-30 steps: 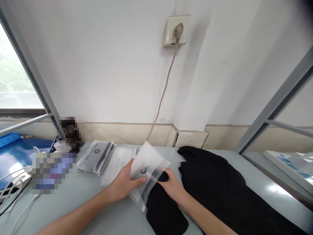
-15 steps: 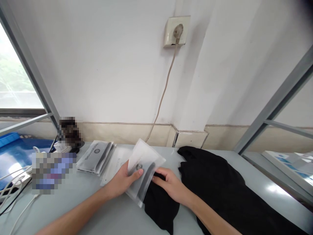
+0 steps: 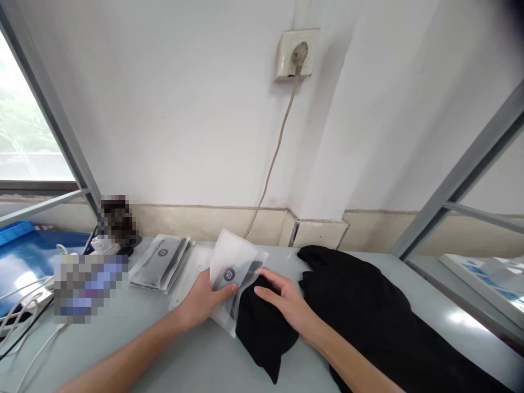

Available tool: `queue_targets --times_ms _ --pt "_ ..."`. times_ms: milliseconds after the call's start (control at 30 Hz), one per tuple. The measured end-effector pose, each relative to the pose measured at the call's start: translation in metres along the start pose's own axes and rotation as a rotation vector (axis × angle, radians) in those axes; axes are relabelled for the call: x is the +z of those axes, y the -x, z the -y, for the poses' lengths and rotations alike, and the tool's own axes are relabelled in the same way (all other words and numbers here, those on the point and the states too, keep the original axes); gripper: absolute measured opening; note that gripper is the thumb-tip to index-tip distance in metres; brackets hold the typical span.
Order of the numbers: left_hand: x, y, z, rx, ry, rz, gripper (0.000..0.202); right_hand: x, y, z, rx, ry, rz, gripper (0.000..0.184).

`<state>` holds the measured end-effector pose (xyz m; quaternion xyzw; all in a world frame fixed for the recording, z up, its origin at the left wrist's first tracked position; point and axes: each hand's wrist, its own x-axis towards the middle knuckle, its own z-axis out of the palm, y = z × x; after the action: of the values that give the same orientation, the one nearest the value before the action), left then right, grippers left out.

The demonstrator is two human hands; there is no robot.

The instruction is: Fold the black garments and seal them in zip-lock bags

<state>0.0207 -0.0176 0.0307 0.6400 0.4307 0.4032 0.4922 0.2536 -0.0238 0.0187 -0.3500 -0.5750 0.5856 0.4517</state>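
My left hand (image 3: 204, 299) grips a frosted plastic bag (image 3: 233, 251) with dark printed lettering and a round logo, its thumb pressed on the front. A piece of black cloth (image 3: 266, 327) sits partly in the bag's right-hand opening, while the rest hangs down toward the table. On that cloth is my right hand (image 3: 286, 300), thumb in front and fingers at the bag's edge. Part of the cloth shows grey through the frosted plastic. How far it reaches inside I cannot tell.
Filled printed bags (image 3: 158, 265) lie stacked at the left, beside flat frosted bags (image 3: 190, 273). Larger black cloth (image 3: 360, 305) covers much of the table's right. White cables (image 3: 33, 305) and a blue tray (image 3: 36, 245) stand far left. A plugged-in cord (image 3: 278, 147) hangs down the wall.
The bag has shifted slightly left and its opening shows more of the black cloth. My right thumb has come up onto the cloth, and the cloth's hanging end has moved left.
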Motion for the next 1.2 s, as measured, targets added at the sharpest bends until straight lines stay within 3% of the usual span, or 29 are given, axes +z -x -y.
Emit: queue_targets --times_ms 167,233,333,467,567,733,833,933,1200 --pt "-0.002 -0.007 0.004 0.103 -0.017 -0.412 0.048 -0.003 0.001 0.005 0.062 -0.129 -0.015 0.070" --pt "-0.005 -0.009 0.005 0.107 0.001 -0.495 0.051 -0.003 0.002 0.006 0.151 -0.213 -0.001 0.072" --pt "-0.004 -0.008 0.005 0.110 0.088 -0.497 0.053 -0.001 0.004 0.003 0.284 -0.294 0.169 0.057" --pt "0.002 -0.004 0.002 0.116 0.168 -0.432 0.054 0.000 0.008 0.000 0.393 -0.159 0.398 0.045" --pt "0.003 -0.003 0.000 0.139 0.169 -0.413 0.053 -0.003 0.009 0.002 0.357 -0.045 0.467 0.044" --pt "0.000 -0.003 -0.002 0.213 0.098 -0.503 0.054 -0.004 0.012 0.006 0.284 -0.047 0.680 0.052" --pt "0.002 0.000 -0.001 0.239 0.063 -0.518 0.053 0.002 0.011 0.006 0.262 -0.154 0.567 0.061" --pt "0.006 0.004 0.000 0.197 0.084 -0.480 0.052 0.008 0.010 0.006 0.220 -0.219 0.422 0.057" --pt "0.006 0.004 0.000 0.189 0.099 -0.504 0.049 0.007 0.004 -0.013 0.194 -0.090 0.152 0.047"
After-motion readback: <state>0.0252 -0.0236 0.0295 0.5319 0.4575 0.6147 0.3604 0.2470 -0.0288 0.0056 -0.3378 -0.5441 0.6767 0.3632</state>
